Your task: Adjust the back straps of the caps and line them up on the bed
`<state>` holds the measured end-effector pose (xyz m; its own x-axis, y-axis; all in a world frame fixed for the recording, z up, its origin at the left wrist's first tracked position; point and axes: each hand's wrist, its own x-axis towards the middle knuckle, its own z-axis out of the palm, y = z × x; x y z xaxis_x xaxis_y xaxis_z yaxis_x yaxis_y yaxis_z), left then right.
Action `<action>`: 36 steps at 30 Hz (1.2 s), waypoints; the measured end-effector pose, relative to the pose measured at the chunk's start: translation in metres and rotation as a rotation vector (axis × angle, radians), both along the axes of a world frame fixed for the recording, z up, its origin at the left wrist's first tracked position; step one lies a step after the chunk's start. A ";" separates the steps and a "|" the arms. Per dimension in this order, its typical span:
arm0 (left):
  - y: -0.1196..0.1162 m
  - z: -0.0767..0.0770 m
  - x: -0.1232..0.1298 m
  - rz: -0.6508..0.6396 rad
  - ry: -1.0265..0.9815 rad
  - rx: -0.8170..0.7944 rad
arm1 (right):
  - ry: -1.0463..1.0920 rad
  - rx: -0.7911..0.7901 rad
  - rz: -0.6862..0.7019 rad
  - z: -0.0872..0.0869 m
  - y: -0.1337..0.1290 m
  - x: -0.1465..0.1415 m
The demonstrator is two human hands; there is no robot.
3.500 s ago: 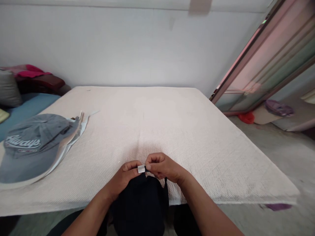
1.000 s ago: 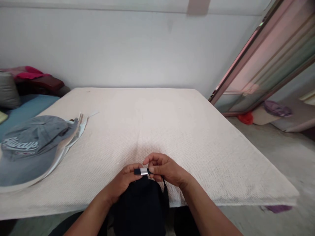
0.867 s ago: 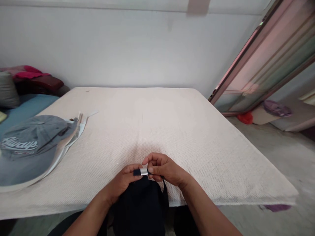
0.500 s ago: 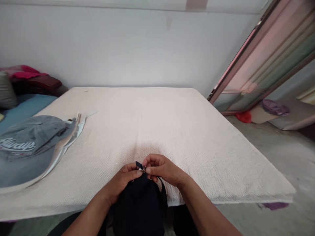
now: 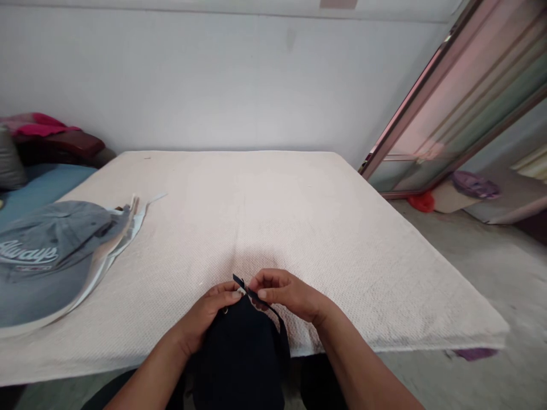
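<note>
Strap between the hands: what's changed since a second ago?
The strap has turned from flat to slanting; its end, then between the left hand's thumb and fingers, now pokes up and left above the thumb. The silver clip has turned its broad face away; only a pale sliver, apparently its edge, shows. Unchanged: right hand pinching the strap, left hand at the dark cloth, grey cap on the white cloth.

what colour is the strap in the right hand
The strap looks dark navy, almost black; head view.

Fingers (image 5: pixel 270 294) apparently hide part of the strap (image 5: pixel 252 295); the dark cloth (image 5: pixel 241 353) is cropped below.
</note>
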<state>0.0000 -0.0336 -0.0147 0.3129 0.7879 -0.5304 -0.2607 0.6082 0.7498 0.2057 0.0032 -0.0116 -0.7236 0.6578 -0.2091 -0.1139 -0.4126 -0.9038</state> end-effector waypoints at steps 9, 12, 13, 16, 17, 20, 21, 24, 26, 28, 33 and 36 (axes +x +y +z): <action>-0.001 0.002 0.000 0.013 -0.009 -0.036 | -0.051 -0.058 0.085 -0.011 -0.001 0.004; -0.002 0.001 0.001 -0.045 -0.078 -0.022 | -0.032 -0.060 0.078 -0.011 0.000 0.004; -0.003 0.001 0.001 -0.079 -0.104 -0.014 | -0.032 -0.070 0.083 -0.010 0.000 0.004; -0.003 0.000 0.001 -0.164 -0.137 0.023 | -0.022 -0.114 0.095 -0.008 -0.001 0.000; -0.003 0.000 0.001 -0.182 -0.133 0.038 | -0.012 -0.123 0.095 -0.007 -0.001 -0.001; -0.003 0.000 0.000 -0.208 -0.113 0.071 | 0.022 -0.125 0.088 -0.007 -0.002 -0.004; -0.004 0.000 0.000 -0.213 -0.112 0.072 | 0.027 -0.124 0.087 -0.007 -0.002 -0.004; -0.006 -0.001 -0.003 -0.197 -0.116 0.055 | 0.017 -0.128 0.097 -0.007 -0.002 -0.004; -0.007 -0.003 -0.004 -0.166 -0.086 0.050 | 0.011 -0.126 0.096 -0.007 -0.002 -0.004; -0.007 -0.003 -0.004 -0.156 -0.048 0.053 | 0.018 -0.131 0.088 -0.008 -0.002 -0.004; -0.006 -0.002 -0.004 -0.204 -0.018 0.083 | 0.045 -0.151 0.087 -0.008 -0.003 -0.006; -0.007 -0.001 -0.004 -0.221 0.032 0.085 | 0.068 -0.161 0.108 -0.008 -0.003 -0.007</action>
<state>-0.0041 -0.0404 -0.0160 0.4669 0.7444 -0.4774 -0.1031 0.5820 0.8066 0.1991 0.0000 -0.0200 -0.8039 0.5380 -0.2535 -0.1199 -0.5641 -0.8170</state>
